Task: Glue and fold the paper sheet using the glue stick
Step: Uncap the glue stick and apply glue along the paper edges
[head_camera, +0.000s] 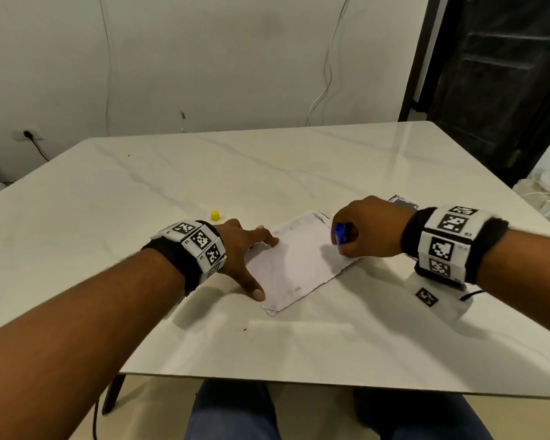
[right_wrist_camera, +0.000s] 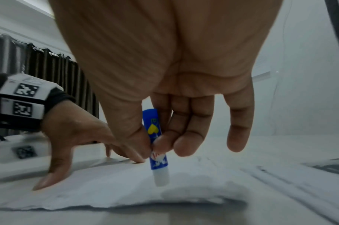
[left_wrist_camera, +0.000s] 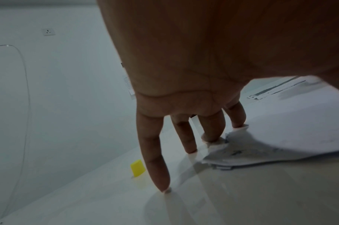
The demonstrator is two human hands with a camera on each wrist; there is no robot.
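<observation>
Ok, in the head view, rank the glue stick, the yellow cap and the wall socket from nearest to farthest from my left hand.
From the left hand:
1. Yellow cap, just beyond the wrist.
2. Glue stick, across the paper sheet, gripped by the right hand.
3. Wall socket, far left.

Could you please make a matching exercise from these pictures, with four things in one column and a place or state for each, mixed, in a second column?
Things:
1. yellow cap
2. glue stick
3. paper sheet
4. left hand

Places or states:
A. flat on the table, under both hands
B. pinched in the right hand, white tip pointing down
C. standing alone on the table beyond the left hand
D. fingers spread, pressing the sheet's left edge

Pairs: 1-C, 2-B, 3-A, 4-D
</observation>
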